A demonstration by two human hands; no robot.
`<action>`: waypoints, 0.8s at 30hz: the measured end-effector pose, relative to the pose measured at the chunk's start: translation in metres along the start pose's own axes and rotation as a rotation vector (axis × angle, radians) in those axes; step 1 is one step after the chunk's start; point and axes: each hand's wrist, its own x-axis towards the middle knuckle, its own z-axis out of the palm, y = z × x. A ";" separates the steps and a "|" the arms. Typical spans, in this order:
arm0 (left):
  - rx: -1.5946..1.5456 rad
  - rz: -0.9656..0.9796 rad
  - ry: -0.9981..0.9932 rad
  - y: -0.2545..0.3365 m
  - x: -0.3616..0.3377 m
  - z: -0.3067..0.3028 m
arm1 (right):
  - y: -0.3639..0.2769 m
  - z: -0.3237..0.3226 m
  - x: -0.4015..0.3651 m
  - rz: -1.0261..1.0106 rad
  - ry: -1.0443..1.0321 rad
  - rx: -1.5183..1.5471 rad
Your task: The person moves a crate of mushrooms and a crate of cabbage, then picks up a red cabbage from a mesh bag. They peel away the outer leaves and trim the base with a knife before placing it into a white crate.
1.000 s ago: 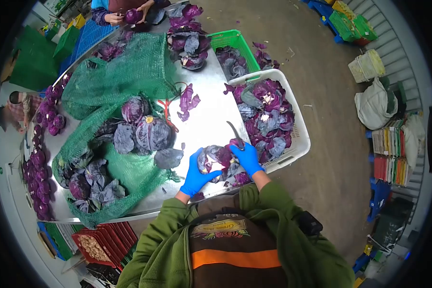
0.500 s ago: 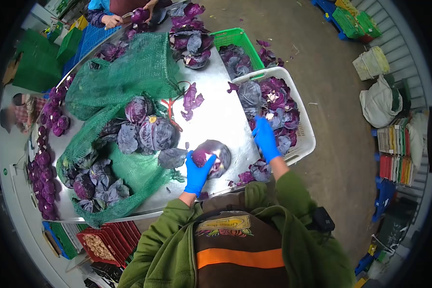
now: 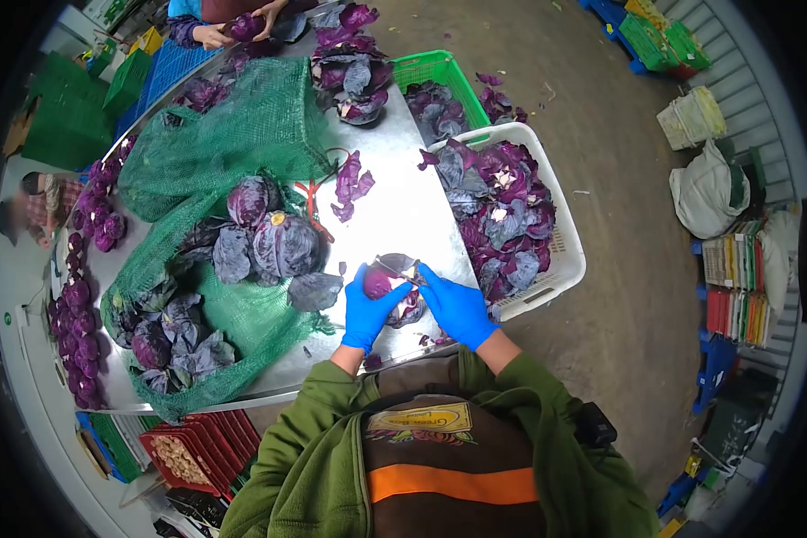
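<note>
A red cabbage (image 3: 394, 289) rests on the steel table (image 3: 394, 215) near its front edge. My left hand (image 3: 368, 309), in a blue glove, grips the cabbage from the left. In its own blue glove, my right hand (image 3: 455, 308) holds a knife (image 3: 396, 268) whose blade lies across the top of the cabbage. Just right of my hands stands a white crate (image 3: 560, 260) full of loose purple cabbage leaves. A few leaf scraps (image 3: 435, 340) lie on the table by my right wrist.
A green net sack (image 3: 233, 143) of red cabbages (image 3: 273, 242) spreads over the table's left half. Red-handled shears (image 3: 312, 208) lie beside torn leaves (image 3: 350, 186). A green crate (image 3: 435, 90) sits behind the white one. Another person's hands (image 3: 233, 27) work a cabbage at the far end.
My right hand swept trimmed leaves into the white crate, then came back to the cabbage with the knife. My left hand stayed on the cabbage, which now has fewer outer leaves.
</note>
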 end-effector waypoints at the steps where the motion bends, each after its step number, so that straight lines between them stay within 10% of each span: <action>1: -0.001 -0.001 0.003 0.004 -0.001 -0.001 | -0.001 0.002 0.001 -0.017 0.008 -0.008; 14: 0.124 0.093 0.039 -0.017 0.005 0.003 | -0.009 0.011 0.018 0.087 -0.061 -0.241; 24: 0.143 0.127 -0.037 -0.032 0.002 -0.013 | 0.033 0.036 0.039 0.360 0.040 0.161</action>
